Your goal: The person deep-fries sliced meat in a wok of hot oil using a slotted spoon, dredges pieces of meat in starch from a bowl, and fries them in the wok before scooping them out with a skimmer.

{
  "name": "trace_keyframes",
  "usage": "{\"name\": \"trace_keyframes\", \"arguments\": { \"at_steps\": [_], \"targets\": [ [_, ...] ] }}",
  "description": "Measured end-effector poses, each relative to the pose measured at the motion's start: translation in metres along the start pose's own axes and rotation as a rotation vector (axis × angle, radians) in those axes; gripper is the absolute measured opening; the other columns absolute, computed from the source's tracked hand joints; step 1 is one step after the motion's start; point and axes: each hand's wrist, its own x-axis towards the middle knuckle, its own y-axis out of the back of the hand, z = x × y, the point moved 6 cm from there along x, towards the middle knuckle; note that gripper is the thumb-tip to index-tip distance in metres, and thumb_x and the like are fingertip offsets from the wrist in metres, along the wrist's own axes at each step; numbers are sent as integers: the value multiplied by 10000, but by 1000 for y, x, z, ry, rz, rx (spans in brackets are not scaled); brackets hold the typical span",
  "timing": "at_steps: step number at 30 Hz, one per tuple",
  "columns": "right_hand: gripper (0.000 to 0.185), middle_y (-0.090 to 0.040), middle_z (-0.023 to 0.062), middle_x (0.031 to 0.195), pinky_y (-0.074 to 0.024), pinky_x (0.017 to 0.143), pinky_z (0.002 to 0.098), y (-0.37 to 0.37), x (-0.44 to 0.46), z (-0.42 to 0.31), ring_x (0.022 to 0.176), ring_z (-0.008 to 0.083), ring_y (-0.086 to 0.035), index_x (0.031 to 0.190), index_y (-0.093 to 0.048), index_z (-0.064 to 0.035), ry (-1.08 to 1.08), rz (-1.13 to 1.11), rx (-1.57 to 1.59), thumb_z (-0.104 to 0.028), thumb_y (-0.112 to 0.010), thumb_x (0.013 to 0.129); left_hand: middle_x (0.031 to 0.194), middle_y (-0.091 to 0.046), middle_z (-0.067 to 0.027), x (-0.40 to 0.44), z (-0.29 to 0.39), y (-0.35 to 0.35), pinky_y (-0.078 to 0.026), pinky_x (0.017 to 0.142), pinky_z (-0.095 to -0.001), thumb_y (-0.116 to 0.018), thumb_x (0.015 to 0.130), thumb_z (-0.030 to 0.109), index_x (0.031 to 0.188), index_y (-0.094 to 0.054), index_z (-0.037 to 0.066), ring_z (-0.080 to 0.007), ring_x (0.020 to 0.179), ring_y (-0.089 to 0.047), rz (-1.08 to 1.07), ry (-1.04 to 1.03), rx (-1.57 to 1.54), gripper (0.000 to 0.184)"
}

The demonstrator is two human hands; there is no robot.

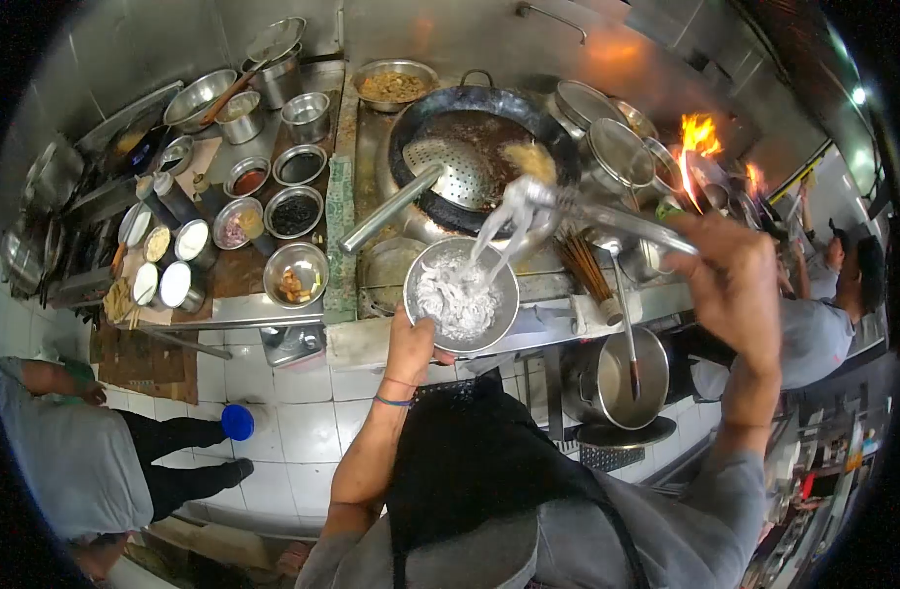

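- Evidently, the left hand grips the metal bowl at its near-left rim, a good hold; it looks light, rigid.
- White-coated strips, right of that grip, seem soft, slippery.
- Right hand, blurred, clasps a metal utensil.
- Beyond the left grip sits the wok; more room lies toward the apron.

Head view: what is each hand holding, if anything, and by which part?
The left hand holds a metal bowl by its near rim; the right hand grips a metal utensil by its handle.
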Motion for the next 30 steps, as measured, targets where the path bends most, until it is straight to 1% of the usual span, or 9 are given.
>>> {"name": "trace_keyframes", "arguments": {
  "at_steps": [1,7,10,12,16,20,23,25,30],
  "targets": [
    [229,-651,193,778,-492,637,387,6,4,11,720,369,-640,945,-689,29,-27,52,-15,-84,-724,750,958,-644,-211,5,-5,-2,-526,344,-313,-395,812,-28,1253,-415,-31,-262,578,-665,-15,-6,4,442],
    [304,-682,201,814,-493,692,297,30,42,100,731,199,-660,1042,-678,56,-141,350,66,-151,-722,825,938,-653,-208,18,-19,-21,-534,347,-320,-400,796,-32,1247,-443,-43,-265,559,-662,51,-26,-18,454],
    [324,-693,204,845,-495,703,310,26,67,136,750,231,-679,1068,-680,42,-175,350,61,-189,-704,842,930,-656,-211,17,-29,-26,-539,351,-318,-408,787,-31,1245,-453,-56,-265,555,-662,130,-25,-31,461],
    [382,-699,213,919,-518,780,396,4,83,169,873,341,-687,1056,-701,8,-90,388,-15,-312,-696,847,921,-658,-213,15,-32,-30,-542,354,-315,-415,786,-28,1242,-457,-63,-265,559,-665,170,-35,-37,460],
    [477,-678,166,1053,-518,857,452,-79,119,202,991,360,-648,1078,-711,-120,-384,79,-458,-513,-672,812,926,-652,-221,10,-38,-36,-548,358,-310,-408,795,-31,1251,-433,-47,-264,551,-664,177,-41,-43,457],
    [463,-660,211,1089,-516,887,454,-202,158,231,1013,345,-649,1095,-688,-77,-304,-233,-209,-462,-643,841,933,-643,-230,5,-39,-37,-548,359,-306,-396,807,-34,1283,-387,-22,-264,536,-657,170,-42,-49,476],
    [438,-656,217,1098,-509,894,460,-256,159,237,1034,361,-640,1121,-669,-48,-337,-290,-205,-405,-619,871,950,-645,-224,-2,-31,-37,-556,370,-315,-398,810,-31,1274,-405,-27,-271,555,-663,154,-33,-54,464],
    [420,-655,221,1096,-505,894,464,-251,149,229,1037,375,-636,1123,-659,-43,-379,-220,-170,-386,-605,886,973,-644,-219,-6,-23,-28,-566,385,-323,-398,812,-30,1274,-412,-31,-280,591,-673,104,-26,-88,463],
    [381,-677,213,1032,-508,849,471,-191,117,179,967,389,-649,1087,-685,-64,-274,-91,-98,-374,-650,867,967,-648,-206,-17,-8,-2,-570,393,-330,-424,776,-18,1206,-477,-84,-291,623,-673,268,-101,-79,438]
  ]
}}
